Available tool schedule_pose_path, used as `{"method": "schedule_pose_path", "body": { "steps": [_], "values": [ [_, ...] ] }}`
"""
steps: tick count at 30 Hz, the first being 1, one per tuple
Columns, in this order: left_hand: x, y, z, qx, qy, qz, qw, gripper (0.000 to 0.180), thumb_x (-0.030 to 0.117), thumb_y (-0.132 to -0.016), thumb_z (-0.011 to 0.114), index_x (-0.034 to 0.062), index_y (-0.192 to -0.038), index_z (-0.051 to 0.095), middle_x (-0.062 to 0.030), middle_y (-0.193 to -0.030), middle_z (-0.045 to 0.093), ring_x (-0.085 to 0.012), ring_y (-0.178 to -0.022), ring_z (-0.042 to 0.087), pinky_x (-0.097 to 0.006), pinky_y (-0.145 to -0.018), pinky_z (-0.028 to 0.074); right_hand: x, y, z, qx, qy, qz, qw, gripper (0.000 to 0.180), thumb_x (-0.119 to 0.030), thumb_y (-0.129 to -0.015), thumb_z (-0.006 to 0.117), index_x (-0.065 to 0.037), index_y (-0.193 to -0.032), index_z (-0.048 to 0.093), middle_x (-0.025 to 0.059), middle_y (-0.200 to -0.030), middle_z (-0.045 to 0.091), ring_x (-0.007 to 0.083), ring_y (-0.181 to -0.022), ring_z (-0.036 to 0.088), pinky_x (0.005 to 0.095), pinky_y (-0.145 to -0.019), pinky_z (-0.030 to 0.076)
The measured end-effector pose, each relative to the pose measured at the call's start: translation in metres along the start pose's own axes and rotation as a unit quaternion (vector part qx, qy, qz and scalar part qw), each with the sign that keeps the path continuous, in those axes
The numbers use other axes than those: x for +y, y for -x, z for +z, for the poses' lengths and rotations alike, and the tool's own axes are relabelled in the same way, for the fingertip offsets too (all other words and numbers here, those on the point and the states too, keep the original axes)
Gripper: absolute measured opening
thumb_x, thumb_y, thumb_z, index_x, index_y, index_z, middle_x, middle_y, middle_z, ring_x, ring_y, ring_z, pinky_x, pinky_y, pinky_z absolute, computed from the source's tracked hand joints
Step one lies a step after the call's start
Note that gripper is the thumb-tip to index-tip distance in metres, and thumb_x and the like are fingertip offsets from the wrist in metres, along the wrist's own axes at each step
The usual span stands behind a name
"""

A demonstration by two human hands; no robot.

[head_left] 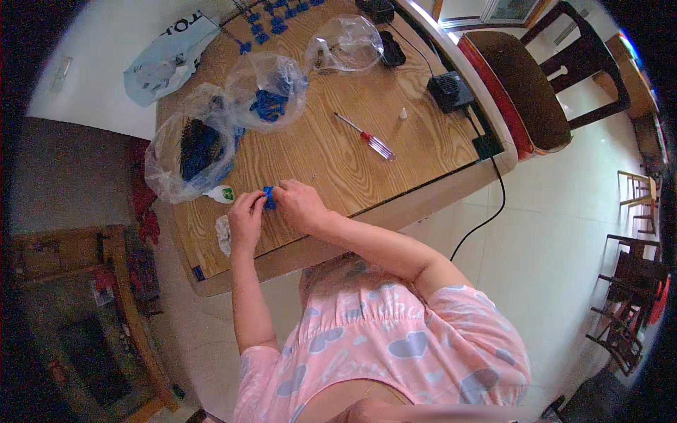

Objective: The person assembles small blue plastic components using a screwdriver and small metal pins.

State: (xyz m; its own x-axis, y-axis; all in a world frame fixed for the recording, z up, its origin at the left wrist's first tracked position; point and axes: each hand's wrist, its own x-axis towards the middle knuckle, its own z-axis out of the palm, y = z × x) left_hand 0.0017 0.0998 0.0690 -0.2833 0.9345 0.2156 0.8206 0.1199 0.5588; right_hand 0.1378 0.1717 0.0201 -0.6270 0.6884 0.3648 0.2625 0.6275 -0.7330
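A small blue plastic piece [269,198] is pinched between my two hands, low over the near left part of the wooden table [331,169]. My left hand [246,217] has its fingertips closed on the piece's left side. From the right, my right hand [299,206] grips the same piece, and its fingers hide part of it. Just left of my hands lies a small white bottle with a green label [223,194]. A crumpled white tissue [223,234] sits beside my left wrist.
Clear plastic bags hold black parts [199,149] and blue parts [269,104]; another bag [345,46] lies farther back. A screwdriver [365,137], a white cap [403,113] and a black box with a cable [450,92] are to the right. Blue pieces [278,25] lie at the far edge. A chair [518,92] stands beyond.
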Motion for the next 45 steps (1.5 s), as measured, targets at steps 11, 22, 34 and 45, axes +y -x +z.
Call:
{"method": "schedule_pose_path", "body": {
  "steps": [11, 22, 34, 45],
  "values": [
    [-0.003, -0.006, 0.000, -0.035, -0.023, 0.021, 0.999, 0.013, 0.009, -0.087, 0.059, -0.0018, -0.095, 0.061, -0.0158, -0.087, 0.062, -0.0304, -0.080, 0.061, -0.037, -0.071, 0.048, 0.003, 0.001, 0.008, -0.013, 0.025, -0.012, 1.000, 0.014, -0.012, -0.075, 0.062, -0.004, -0.085, 0.055, 0.0129, -0.083, 0.056, 0.0317, -0.084, 0.058, 0.0417, -0.072, 0.049],
    [-0.004, 0.000, 0.003, -0.026, -0.010, 0.010, 1.000, 0.010, 0.008, -0.088, 0.058, -0.0002, -0.094, 0.059, -0.0153, -0.088, 0.061, -0.0312, -0.080, 0.061, -0.038, -0.070, 0.048, 0.004, 0.000, 0.004, -0.042, 0.034, -0.019, 0.998, 0.016, -0.012, -0.079, 0.057, -0.004, -0.092, 0.058, 0.0149, -0.088, 0.058, 0.0335, -0.087, 0.061, 0.0434, -0.071, 0.052],
    [-0.006, 0.003, 0.004, -0.002, -0.006, 0.005, 1.000, 0.012, 0.008, -0.087, 0.059, -0.0009, -0.095, 0.061, -0.0143, -0.091, 0.063, -0.0284, -0.081, 0.063, -0.035, -0.070, 0.049, 0.009, -0.006, 0.016, 0.006, 0.062, -0.064, 0.996, 0.031, -0.016, -0.068, 0.071, -0.002, -0.093, 0.058, 0.0135, -0.093, 0.053, 0.0312, -0.092, 0.052, 0.0396, -0.079, 0.045],
    [-0.003, 0.004, -0.004, 0.004, -0.004, -0.012, 1.000, 0.011, 0.008, -0.087, 0.061, -0.0007, -0.094, 0.061, -0.0140, -0.088, 0.063, -0.0279, -0.079, 0.062, -0.035, -0.069, 0.049, 0.006, -0.006, 0.011, -0.012, 0.076, -0.074, 0.994, 0.039, -0.017, -0.064, 0.074, -0.003, -0.097, 0.059, 0.0121, -0.094, 0.052, 0.0295, -0.092, 0.051, 0.0378, -0.080, 0.045]
  ]
}}
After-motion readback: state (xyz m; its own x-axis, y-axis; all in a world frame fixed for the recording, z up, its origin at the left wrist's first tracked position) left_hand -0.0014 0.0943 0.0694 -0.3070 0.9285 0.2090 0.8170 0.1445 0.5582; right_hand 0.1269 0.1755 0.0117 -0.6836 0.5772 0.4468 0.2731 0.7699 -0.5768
